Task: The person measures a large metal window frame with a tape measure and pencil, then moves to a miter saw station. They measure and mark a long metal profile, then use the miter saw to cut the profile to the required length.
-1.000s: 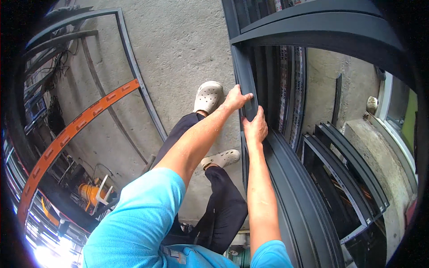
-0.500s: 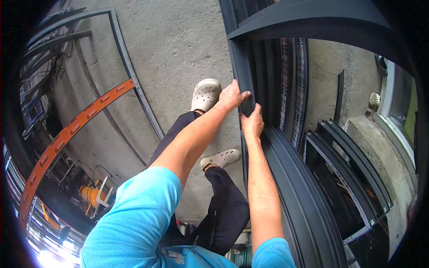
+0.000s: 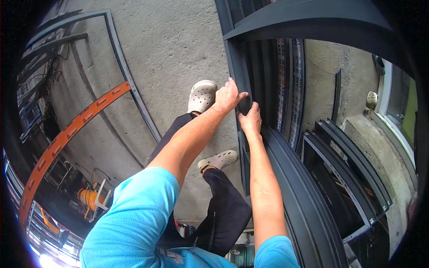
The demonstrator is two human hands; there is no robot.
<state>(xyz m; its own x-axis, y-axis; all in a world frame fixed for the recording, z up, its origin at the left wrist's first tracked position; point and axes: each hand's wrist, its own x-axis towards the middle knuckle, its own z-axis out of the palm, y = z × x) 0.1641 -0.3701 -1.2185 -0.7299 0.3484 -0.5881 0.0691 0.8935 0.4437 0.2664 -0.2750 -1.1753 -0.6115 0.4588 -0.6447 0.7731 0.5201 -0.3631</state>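
A large dark grey window or door frame [image 3: 243, 73] stands upright to my right, its long profile running away from me. My left hand [image 3: 227, 96] grips the top edge of that profile, with the thumb lying across it and the fingers curled toward its left side, partly out of sight. Slightly nearer, my right hand [image 3: 251, 120] holds the same profile with its thumb pointing up; its other fingers are mostly hidden. Both hands are close together but apart. A broad ribbed dark profile [image 3: 290, 187] runs beside my right forearm.
More dark profiles with printed film strips [image 3: 296, 85] stand right of the frame. Smaller dark frames [image 3: 348, 174] lean by a concrete ledge [image 3: 375, 147]. At left are a grey metal frame [image 3: 120, 58], an orange bar [image 3: 73, 127] and an orange power tool [image 3: 89, 196]. My shoes stand on concrete floor [image 3: 170, 49].
The whole view has shifted slightly, with things sitting a little farther left. Both hands keep their places on the dark grey frame.
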